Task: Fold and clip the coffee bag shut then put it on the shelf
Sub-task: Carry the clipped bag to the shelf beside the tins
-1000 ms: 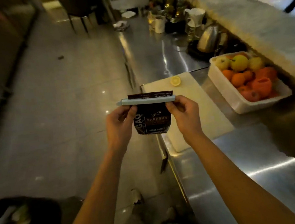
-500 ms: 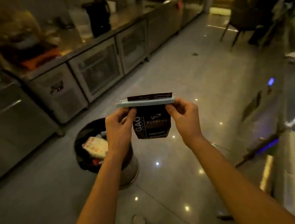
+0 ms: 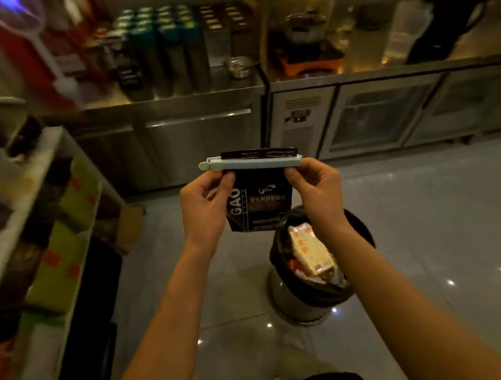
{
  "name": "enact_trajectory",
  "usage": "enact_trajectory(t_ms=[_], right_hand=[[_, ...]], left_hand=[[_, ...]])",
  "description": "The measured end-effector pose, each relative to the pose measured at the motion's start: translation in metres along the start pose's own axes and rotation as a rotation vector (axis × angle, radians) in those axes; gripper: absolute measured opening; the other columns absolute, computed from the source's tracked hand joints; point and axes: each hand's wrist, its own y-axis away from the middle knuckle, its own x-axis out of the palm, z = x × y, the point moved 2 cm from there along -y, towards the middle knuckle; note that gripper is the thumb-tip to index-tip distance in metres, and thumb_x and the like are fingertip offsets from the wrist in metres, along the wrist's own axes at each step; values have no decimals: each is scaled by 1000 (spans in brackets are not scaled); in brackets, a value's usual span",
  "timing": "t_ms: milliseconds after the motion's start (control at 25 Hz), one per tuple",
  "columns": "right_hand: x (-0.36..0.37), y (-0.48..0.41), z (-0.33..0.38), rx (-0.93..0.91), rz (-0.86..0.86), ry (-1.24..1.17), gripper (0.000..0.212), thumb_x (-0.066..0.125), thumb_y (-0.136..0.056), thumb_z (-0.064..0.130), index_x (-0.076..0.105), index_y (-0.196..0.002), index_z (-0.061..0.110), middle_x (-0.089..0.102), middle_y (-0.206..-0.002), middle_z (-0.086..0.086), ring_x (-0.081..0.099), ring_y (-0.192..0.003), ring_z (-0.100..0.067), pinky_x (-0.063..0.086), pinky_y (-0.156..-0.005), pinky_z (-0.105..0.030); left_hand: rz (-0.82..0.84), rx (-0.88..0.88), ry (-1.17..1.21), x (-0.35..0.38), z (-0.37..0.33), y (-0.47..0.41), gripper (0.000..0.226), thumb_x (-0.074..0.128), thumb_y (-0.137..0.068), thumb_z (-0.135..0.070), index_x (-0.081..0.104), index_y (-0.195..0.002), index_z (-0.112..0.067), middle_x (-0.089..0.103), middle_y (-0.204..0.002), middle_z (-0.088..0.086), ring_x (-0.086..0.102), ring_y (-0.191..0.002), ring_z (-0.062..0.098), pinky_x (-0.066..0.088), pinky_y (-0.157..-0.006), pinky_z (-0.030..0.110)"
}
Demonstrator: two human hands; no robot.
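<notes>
A small black coffee bag with white lettering hangs upright in front of me at chest height. A long pale blue clip is clamped across its folded top, with a strip of bag sticking out above it. My left hand pinches the bag's left upper corner just under the clip. My right hand pinches the right upper corner the same way. A shelf unit with white boards stands at my left, holding green and dark packages.
A round bin lined with a black bag and full of rubbish stands on the tiled floor just below the bag. Ahead runs a steel counter with dark cartons, cans and kitchen gear on top, and glass-door fridges beneath.
My view has swung left from the worktop with the fruit tray, past the floor and bin, to face the back counter and shelf. Both hands keep the same grip on the clipped bag.
</notes>
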Motion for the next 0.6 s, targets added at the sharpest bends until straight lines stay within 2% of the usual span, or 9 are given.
enact_trajectory(t_ms=[200,280,320,480,600], right_hand=[[74,-76,-33,-5,147,-38,12,62,-91,7,70,-97,13,74,-92,-2,71,-89,-13,55,-74,-21],[94,-105,-47,19,170,-40,13,62,-91,7,71,-95,16,74,-90,0,71,-88,-14,56,-74,-23],[121,-149,-62,25,209,-64,14,62,-91,7,71,-94,17,74,-90,1,71,-88,-14,56,-74,-23],[172,-239,-84,36,258,-52,11,62,-92,9,71,-97,12,74,-91,-1,71,-89,-14,56,-74,-23],[215,-308,-101,59,262,-53,11,61,-92,10,71,-97,11,74,-92,-3,70,-89,-15,56,-74,-24]], left_hand=[[-146,-9,-71,-48,34,-64,19,64,-95,-16,72,-83,-27,76,-78,-12,71,-76,3,54,-65,16],[-189,-50,-102,-60,51,-91,16,65,-95,-15,71,-81,-21,74,-76,-8,70,-74,6,56,-64,23],[-240,-49,-129,-72,66,-134,15,65,-94,-15,70,-81,-19,73,-77,-5,69,-74,7,56,-65,25],[-295,-102,-198,-94,96,-219,16,65,-94,-12,68,-81,-19,70,-77,-6,67,-69,-4,51,-62,13],[-324,-136,-203,-112,121,-290,14,65,-94,-12,69,-82,-18,71,-78,-4,68,-71,-1,54,-64,16]])
